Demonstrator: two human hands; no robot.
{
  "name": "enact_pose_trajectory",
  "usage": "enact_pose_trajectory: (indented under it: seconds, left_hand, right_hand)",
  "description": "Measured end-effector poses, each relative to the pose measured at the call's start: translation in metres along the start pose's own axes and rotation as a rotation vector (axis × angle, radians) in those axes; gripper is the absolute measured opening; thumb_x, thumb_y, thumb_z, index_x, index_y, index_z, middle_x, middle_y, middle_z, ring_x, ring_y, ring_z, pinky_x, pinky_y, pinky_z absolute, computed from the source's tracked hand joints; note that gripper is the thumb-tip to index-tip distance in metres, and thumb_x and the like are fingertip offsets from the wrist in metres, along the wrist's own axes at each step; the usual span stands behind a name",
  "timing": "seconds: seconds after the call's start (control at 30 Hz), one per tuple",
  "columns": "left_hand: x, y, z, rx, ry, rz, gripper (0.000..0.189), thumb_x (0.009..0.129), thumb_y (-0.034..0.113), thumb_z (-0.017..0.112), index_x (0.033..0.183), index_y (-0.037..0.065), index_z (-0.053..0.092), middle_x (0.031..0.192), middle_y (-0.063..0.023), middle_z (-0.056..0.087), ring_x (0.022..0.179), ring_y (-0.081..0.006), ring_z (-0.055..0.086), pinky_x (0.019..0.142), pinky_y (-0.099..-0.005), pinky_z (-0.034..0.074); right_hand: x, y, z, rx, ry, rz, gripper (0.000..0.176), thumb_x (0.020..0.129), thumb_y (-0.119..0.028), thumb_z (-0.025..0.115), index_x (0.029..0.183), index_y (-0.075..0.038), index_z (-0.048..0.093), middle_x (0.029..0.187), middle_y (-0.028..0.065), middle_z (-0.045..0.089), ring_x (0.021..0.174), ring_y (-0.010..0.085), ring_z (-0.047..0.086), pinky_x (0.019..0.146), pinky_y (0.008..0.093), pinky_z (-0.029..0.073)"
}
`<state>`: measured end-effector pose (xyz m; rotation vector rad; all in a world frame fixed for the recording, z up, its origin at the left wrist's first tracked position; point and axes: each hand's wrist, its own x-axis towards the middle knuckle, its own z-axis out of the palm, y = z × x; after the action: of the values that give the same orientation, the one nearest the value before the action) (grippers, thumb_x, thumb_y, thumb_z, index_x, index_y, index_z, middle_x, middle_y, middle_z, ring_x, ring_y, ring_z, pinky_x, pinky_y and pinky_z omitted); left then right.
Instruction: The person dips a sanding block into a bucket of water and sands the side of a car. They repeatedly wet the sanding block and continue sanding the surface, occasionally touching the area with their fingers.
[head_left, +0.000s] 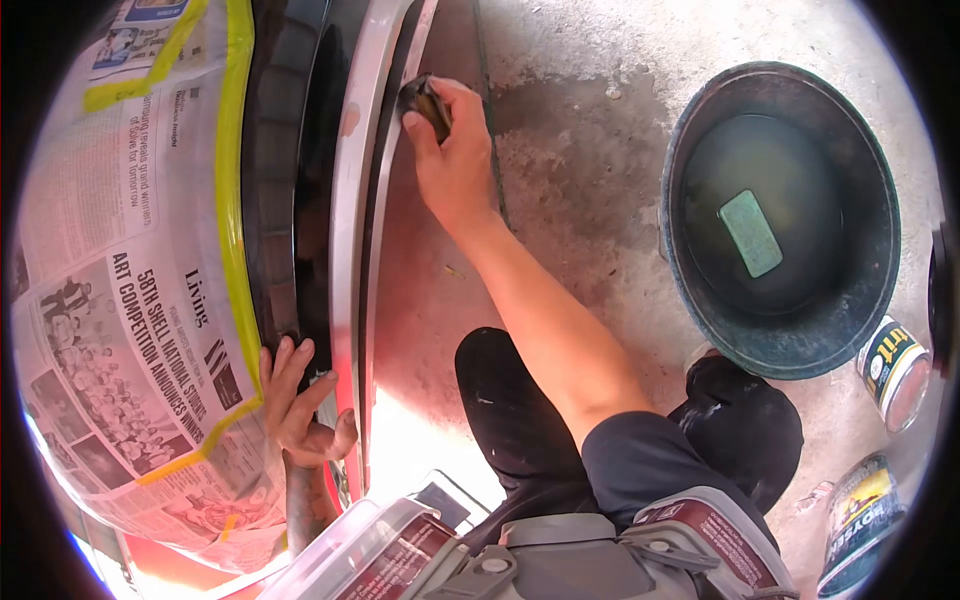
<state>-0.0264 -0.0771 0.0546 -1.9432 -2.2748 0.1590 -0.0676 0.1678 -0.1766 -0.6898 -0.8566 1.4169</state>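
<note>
My right hand [455,150] pinches a dark, glossy folded piece of sandpaper [428,108] against the edge of a silver-grey car body panel [352,150]. Its thumb and fingers wrap round the sheet. Lower down, my left hand [300,405] lies on the same bodywork with its fingers spread and nothing in them. Its fingertips touch the black trim [312,250] and the border of the newspaper masking [130,330]. Yellow-green tape [235,170] holds that newspaper along its edge.
At the right stands a black bucket [680,290] with cloudy water and a pale green rectangular block [750,233] in it. Two paint cans, one upper [893,372] and one lower [862,525], are beside it. Concrete floor [570,150], partly wet, lies between car and bucket.
</note>
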Motion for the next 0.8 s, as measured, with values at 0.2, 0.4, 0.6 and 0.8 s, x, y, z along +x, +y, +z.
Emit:
enact_pose_trajectory:
  seconds: [0.2,0.4,0.6,0.8]
  left_hand:
    - [0.004,0.003,-0.002,-0.001,-0.017,-0.005,0.034,0.085,0.035,0.069,0.099,0.005,0.074,0.130,-0.0242,0.067,0.131,-0.0437,0.057,0.116,-0.0587,0.032]
    - [0.005,0.003,-0.003,-0.022,-0.019,0.003,0.034,0.082,0.032,0.071,0.102,0.005,0.073,0.132,-0.0228,0.066,0.134,-0.0427,0.055,0.117,-0.0576,0.030]
    - [0.005,0.002,-0.003,-0.079,-0.017,-0.017,0.033,0.080,0.030,0.072,0.102,0.006,0.074,0.133,-0.0209,0.066,0.133,-0.0429,0.056,0.116,-0.0585,0.031]
    - [0.009,0.004,-0.006,-0.104,-0.002,-0.006,0.035,0.078,0.029,0.073,0.104,0.005,0.074,0.133,-0.0214,0.066,0.130,-0.0424,0.059,0.114,-0.0591,0.034]
  right_hand:
    - [0.049,0.002,0.003,-0.049,0.037,-0.005,0.035,0.089,-0.007,0.071,0.121,0.000,0.060,0.114,0.0178,0.065,0.105,0.0310,0.065,0.094,0.0375,0.050]
    - [0.018,0.008,0.006,-0.061,0.061,-0.058,0.031,0.089,-0.008,0.071,0.117,0.001,0.061,0.111,0.0179,0.066,0.104,0.0324,0.065,0.091,0.0395,0.051]
    - [0.190,-0.001,-0.036,-0.706,-0.603,-0.048,0.046,0.095,-0.018,0.065,0.139,-0.009,0.059,0.125,0.0191,0.066,0.121,0.0360,0.060,0.099,0.0491,0.049]
    - [0.236,-0.161,-0.173,-0.879,-1.104,0.422,0.046,0.091,-0.027,0.072,0.132,-0.006,0.063,0.111,0.0083,0.070,0.098,0.0168,0.064,0.090,0.0340,0.049]
